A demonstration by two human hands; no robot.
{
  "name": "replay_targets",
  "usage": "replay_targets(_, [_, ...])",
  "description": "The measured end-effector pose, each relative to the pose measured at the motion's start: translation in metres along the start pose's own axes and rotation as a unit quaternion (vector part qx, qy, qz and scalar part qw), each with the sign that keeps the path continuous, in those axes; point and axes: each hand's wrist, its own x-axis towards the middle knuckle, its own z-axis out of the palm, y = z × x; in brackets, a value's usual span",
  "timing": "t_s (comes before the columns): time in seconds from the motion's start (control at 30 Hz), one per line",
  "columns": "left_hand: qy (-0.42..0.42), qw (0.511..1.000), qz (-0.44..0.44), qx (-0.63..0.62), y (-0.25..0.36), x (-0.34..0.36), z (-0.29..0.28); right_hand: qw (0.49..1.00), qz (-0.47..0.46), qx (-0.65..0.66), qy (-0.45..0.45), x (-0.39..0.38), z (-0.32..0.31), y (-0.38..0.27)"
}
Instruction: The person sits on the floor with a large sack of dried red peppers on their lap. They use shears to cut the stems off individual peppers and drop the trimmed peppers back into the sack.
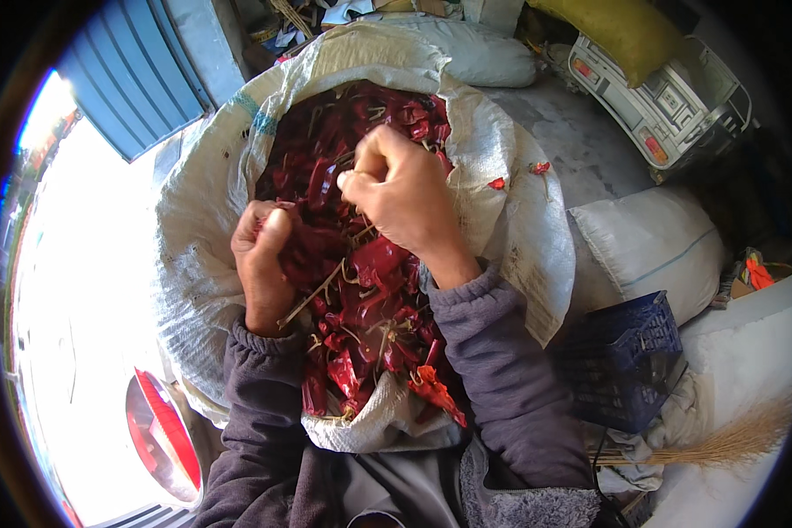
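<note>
An open white woven sack holds dried, dark red chilli peppers, many with pale stalks. My left hand is closed over the left side of the heap, thumb and fingers pinched on a red chilli. To its right and higher, my right hand is closed above the peppers, thumb raised against the curled fingers; what it grips, if anything, is hidden. A thin stalk lies diagonally between my wrists. A brighter orange-red pepper rests near the sack's lower opening.
Stuffed white sacks and a dark blue crate stand at right, above a straw broom. A white panel with tail lights and a yellow sack are upper right. A blue door is upper left, a red-and-silver object lower left.
</note>
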Motion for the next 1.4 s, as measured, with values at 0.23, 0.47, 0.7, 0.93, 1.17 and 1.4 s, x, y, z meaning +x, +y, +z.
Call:
replay_targets(0.23, [-0.054, 0.987, 0.049, -0.146, 0.003, 0.000, -0.008, 0.989, -0.049, -0.125, -0.055, 0.022, 0.034, 0.044])
replay_targets(0.47, [-0.097, 0.987, -0.047, -0.118, 0.017, 0.000, -0.022, 0.996, -0.023, 0.091, 0.009, -0.001, 0.015, 0.007])
replay_targets(0.7, [-0.055, 0.993, -0.085, 0.068, 0.024, 0.007, 0.014, 0.976, -0.196, -0.097, -0.017, -0.011, 0.019, -0.001])
replay_targets(0.93, [-0.082, 0.990, -0.115, 0.006, 0.020, 0.006, 0.003, 0.987, -0.153, 0.021, -0.052, -0.019, 0.026, -0.001])
replay_targets(1.17, [-0.048, 0.995, -0.082, -0.023, 0.010, 0.001, 0.003, 0.988, -0.153, 0.011, -0.022, -0.032, 0.024, -0.008])
replay_targets(1.4, [-0.059, 0.978, 0.040, -0.195, 0.019, 0.003, -0.032, 0.995, -0.092, -0.030, 0.019, -0.029, 0.026, 0.008])
